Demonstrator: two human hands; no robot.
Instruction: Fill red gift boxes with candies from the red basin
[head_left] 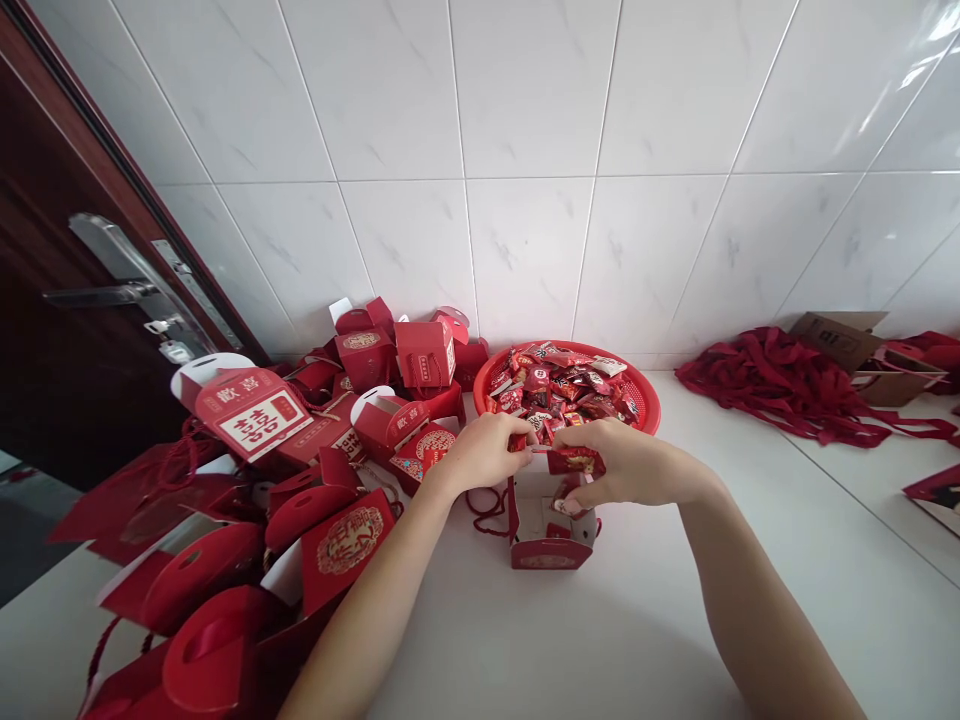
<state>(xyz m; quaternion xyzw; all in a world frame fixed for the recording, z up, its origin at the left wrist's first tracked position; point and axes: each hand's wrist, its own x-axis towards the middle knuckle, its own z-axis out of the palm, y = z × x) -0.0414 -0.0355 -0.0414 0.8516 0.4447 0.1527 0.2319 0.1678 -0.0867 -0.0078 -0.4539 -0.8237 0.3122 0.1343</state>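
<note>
A small red gift box [551, 553] stands open on the white surface in front of me, its pale inside showing a red wrapped candy [559, 530] at the bottom. Over the box's right side, my right hand [630, 462] is closed around a red-and-gold wrapped candy [579, 460]. My left hand [489, 450] is at the box's far left edge, fingers pinched together. Some red shows by its fingertips, but what they grip is partly hidden. Just behind both hands sits a red plastic basket [651, 400] full of wrapped candies [559, 385].
Many red gift boxes [349, 545] with cord handles are heaped on the left, up to the tiled wall [525, 240]. At the right lie a pile of dark red ribbons [757, 390] and a brown cardboard box [896, 385]. A dark door [67, 330] with a metal handle is far left.
</note>
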